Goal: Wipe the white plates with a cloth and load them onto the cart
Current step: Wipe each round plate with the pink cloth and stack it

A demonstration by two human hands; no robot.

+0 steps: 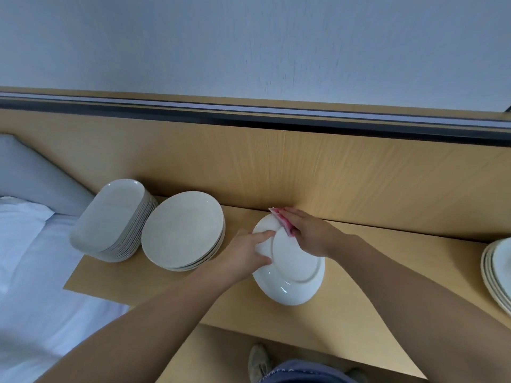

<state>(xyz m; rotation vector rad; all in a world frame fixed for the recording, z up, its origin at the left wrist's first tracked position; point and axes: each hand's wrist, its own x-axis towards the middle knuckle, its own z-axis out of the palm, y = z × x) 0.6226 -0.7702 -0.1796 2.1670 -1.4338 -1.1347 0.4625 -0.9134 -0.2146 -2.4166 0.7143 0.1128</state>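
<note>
A white round plate (293, 275) is held upside down above the wooden table, its foot ring facing me. My left hand (249, 254) grips its left rim, thumb under and fingers over. My right hand (307, 233) presses a pink and white cloth (282, 221) against the plate's far edge. Left of the held plate stands a stack of round white plates (182, 230). Further left leans a stack of oblong white dishes (110, 217). More white plates (497, 272) are stacked at the right edge. No cart shows in this view.
The wooden table (359, 313) runs along a wooden wall panel (304, 167) with a dark rail above. A bed with white sheets (33, 272) and a pillow borders the table on the left. My shoes show below the table's front edge.
</note>
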